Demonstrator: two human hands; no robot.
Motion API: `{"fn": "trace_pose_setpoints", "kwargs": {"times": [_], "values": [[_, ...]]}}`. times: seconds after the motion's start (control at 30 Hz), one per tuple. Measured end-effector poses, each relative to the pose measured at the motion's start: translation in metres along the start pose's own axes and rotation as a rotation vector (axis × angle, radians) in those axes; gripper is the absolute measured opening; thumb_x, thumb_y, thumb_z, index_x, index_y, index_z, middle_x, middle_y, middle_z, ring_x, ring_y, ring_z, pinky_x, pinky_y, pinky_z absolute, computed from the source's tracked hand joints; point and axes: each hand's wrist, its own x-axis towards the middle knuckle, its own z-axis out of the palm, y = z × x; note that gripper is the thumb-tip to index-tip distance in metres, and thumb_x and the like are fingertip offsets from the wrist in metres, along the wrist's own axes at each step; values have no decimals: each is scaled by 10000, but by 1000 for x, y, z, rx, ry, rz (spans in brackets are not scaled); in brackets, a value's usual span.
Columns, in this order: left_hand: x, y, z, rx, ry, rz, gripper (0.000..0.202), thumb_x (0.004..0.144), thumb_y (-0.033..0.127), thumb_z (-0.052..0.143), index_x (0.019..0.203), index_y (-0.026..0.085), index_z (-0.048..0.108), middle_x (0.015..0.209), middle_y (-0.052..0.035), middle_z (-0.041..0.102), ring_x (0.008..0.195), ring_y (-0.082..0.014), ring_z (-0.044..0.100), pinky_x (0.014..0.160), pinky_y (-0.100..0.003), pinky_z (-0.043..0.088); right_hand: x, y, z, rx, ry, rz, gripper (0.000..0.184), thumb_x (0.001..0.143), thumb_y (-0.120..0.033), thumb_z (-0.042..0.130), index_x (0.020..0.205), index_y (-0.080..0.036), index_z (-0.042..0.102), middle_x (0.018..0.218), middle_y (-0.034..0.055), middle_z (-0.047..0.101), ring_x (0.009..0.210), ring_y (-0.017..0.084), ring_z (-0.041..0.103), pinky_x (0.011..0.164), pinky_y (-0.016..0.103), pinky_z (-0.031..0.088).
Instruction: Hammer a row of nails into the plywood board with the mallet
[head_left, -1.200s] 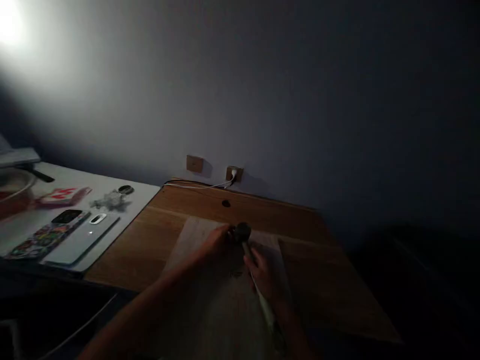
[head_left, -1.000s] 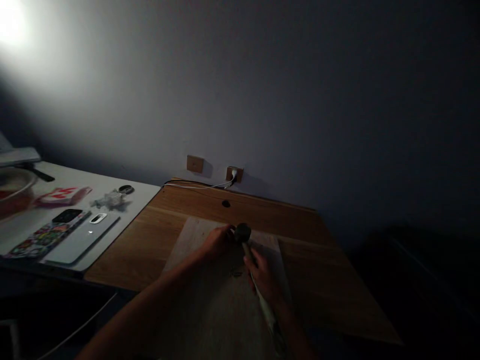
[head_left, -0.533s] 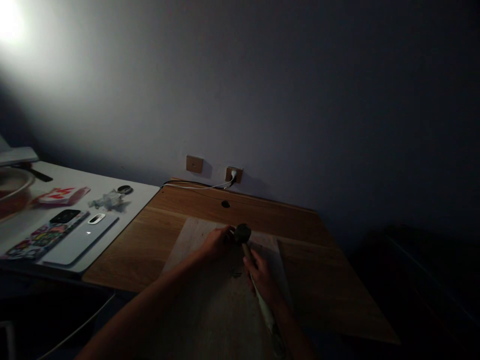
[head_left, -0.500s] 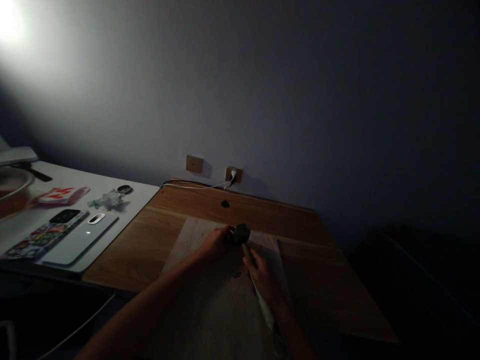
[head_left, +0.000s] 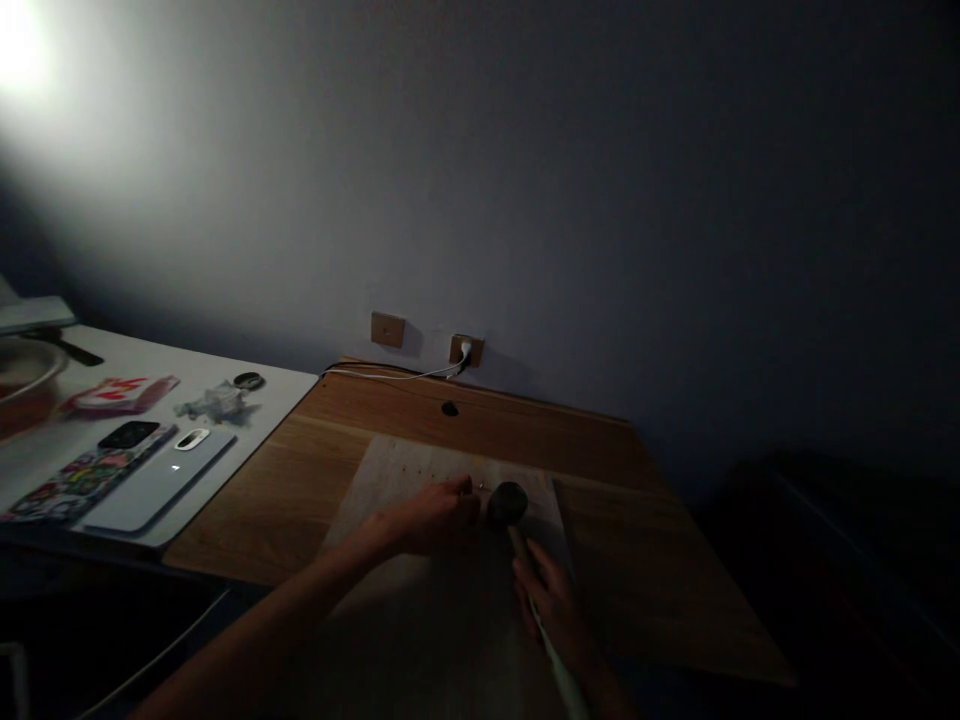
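My right hand (head_left: 553, 598) is wrapped round the pale handle of a mallet, whose dark round head (head_left: 508, 503) rests low over a pale board (head_left: 420, 470) on the wooden desk (head_left: 300, 470). Just left of the mallet head, my left hand (head_left: 439, 515) pinches something tiny against the board; a small glint shows at the fingertips, too small to name. The scene is very dim.
A white table (head_left: 277, 385) adjoins on the left with two phones (head_left: 154, 478), a red and white packet (head_left: 116, 392), a crumpled wrapper (head_left: 214, 402) and a bowl (head_left: 22, 375). A white cable (head_left: 405, 375) runs from a wall socket (head_left: 465, 349). Dark furniture stands at right.
Both hands and the mallet head have shifted nearer to me and slightly right along the board. The left fingers remain pinched beside the head.
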Motion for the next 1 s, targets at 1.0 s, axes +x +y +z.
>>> {"fn": "trace_pose_setpoints", "kwargs": {"times": [1.0], "values": [[-11, -38, -17, -179, 216, -145, 257, 850, 75, 545, 1062, 193, 631, 952, -45, 693, 797, -148, 649, 711, -228, 474, -3, 17, 2, -36, 125, 32, 837, 730, -774, 649, 1345, -209, 593, 701, -12, 646, 614, 196, 632, 525, 275, 474]]}}
